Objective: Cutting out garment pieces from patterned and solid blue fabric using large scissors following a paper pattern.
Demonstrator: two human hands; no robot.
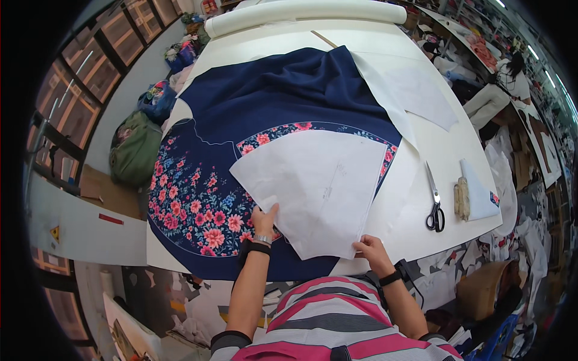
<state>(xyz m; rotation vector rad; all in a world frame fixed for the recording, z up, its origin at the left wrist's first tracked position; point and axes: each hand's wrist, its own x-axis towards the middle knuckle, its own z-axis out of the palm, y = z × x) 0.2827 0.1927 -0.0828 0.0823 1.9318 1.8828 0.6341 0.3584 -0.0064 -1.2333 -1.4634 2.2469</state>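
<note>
A white paper sewing pattern [319,186], wide at the far end and tapering toward me, lies over navy fabric [277,84] with pink flower panels. Its curved far edge runs close to a white outline printed on one panel. At the pattern's near left edge is my left hand [264,221], closed on the paper with the thumb on top; some of its fingers are hidden. My right hand [374,254] pinches the near right corner between thumb and fingers. Black-handled scissors [435,207] lie to the right, blades pointing away from me.
The white table [409,225] carries a long white roll [307,15] across its far end. Right of the scissors lie a beige bundle [462,198] and a folded pale piece [478,192]. Stuffed bags [133,147] stand along the left side. A person [506,87] is at the far right.
</note>
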